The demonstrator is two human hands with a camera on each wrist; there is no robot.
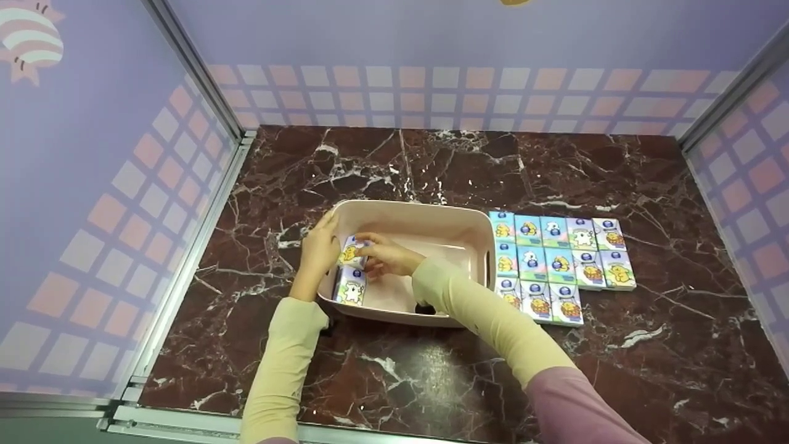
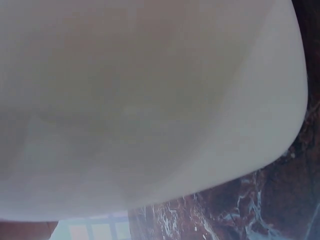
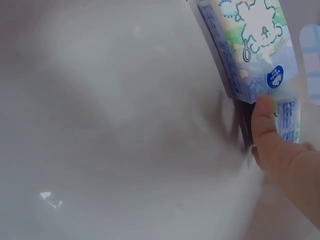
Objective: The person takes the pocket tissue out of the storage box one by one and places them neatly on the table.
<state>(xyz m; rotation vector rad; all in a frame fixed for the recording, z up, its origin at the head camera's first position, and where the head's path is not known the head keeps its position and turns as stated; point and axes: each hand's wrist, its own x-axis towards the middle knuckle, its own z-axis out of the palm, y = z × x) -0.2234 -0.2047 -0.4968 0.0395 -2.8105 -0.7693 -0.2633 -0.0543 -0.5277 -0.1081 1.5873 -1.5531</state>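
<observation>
My left hand (image 1: 320,246) grips the left end of the cream plastic bin (image 1: 419,213), its fingers at the rim. The bin's pale outer wall (image 2: 150,100) fills most of the left wrist view. Inside the bin, my right hand (image 1: 391,256) pinches a pocket tissue pack (image 1: 351,253) with a yellow cartoon character, against the left wall. A second tissue pack (image 1: 351,290) with a white character lies just nearer, end to end with it. In the right wrist view a digit of my right hand (image 3: 285,155) overlaps the held pack, where the two packs (image 3: 255,45) meet.
Several more tissue packs (image 1: 555,262) lie in close rows on the dark red marble-patterned table (image 1: 394,166), against the bin's right side. Purple checked panels (image 1: 431,92) enclose the back and both sides. A metal rail (image 1: 179,419) runs along the front edge.
</observation>
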